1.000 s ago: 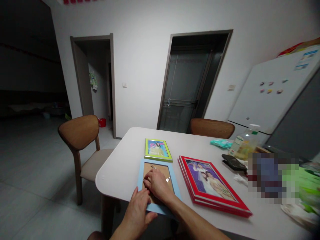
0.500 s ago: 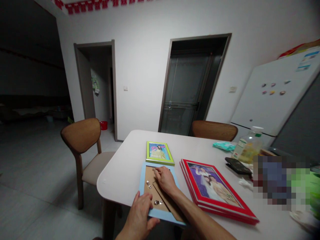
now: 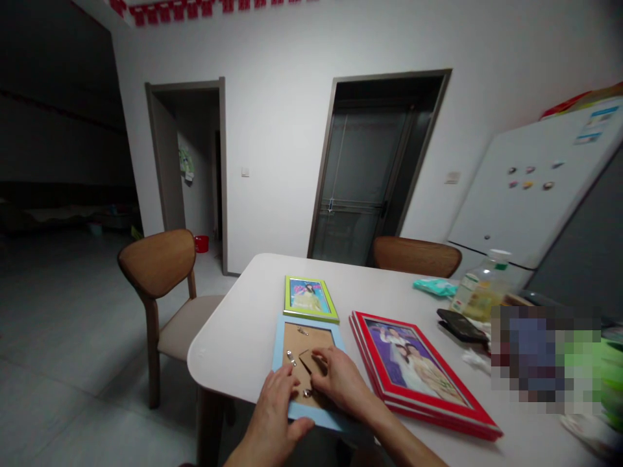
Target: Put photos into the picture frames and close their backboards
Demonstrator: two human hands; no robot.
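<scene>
A light-blue picture frame [image 3: 279, 347] lies face down at the table's near edge, its brown backing board [image 3: 316, 337] showing. Metal clips sit on the board, among them an upper clip [image 3: 302, 331] and a left clip [image 3: 291, 357]. My left hand [image 3: 277, 405] holds the frame's near-left corner, fingers on top and thumb along the near rail. Over the stand flap [image 3: 305, 360] is my right hand [image 3: 341, 383], its thumb and forefinger apart near the lower clip [image 3: 307, 393]. The hand hides most of the flap and the frame's right side.
A lime-green photo frame [image 3: 311, 318] adjoins the blue one's far end. Stacked red photo frames [image 3: 428, 415] lie to the right. Beyond them are a black item [image 3: 462, 325], a plastic bottle [image 3: 479, 288] and a teal packet [image 3: 435, 287]. Wooden chairs [image 3: 158, 263] stand around the table.
My right hand has left the upper clip and come down and right over the stand flap. My left hand stays at the frame's corner, nearly unmoved.
</scene>
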